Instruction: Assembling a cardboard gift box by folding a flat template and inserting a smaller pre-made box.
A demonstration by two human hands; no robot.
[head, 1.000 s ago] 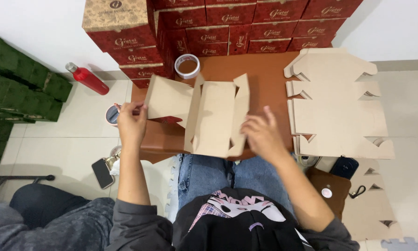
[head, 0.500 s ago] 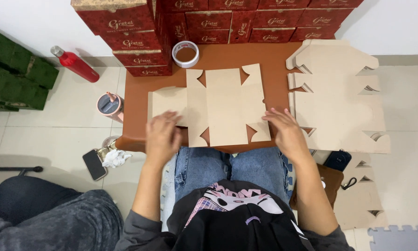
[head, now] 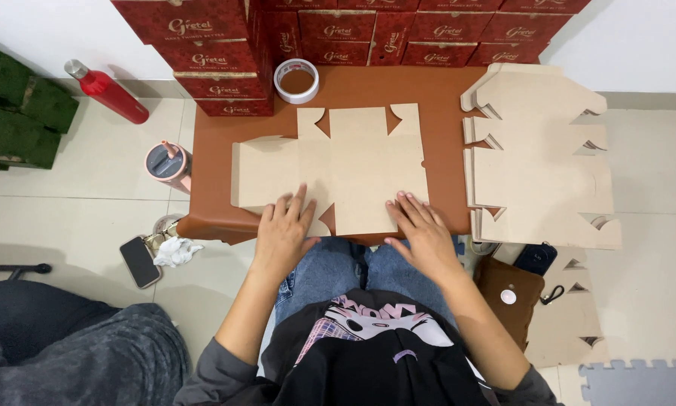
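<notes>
A flat tan cardboard box blank (head: 338, 169) lies spread out on a small brown table (head: 435, 90). My left hand (head: 284, 229) presses palm-down on its near left flap, fingers apart. My right hand (head: 420, 225) rests flat on its near right edge, fingers apart. Neither hand grips anything.
A stack of the same tan blanks (head: 537, 162) overhangs the table's right side. Red boxes (head: 225, 53) are piled along the far wall, with a tape roll (head: 296, 80) in front. A red bottle (head: 104, 92), pink cup (head: 167, 163), phone (head: 140, 261) and brown bag (head: 507, 289) sit on the floor.
The blank, half folded up a second ago, has been laid flat on the table. Both hands moved down to its near edge and press it flat.
</notes>
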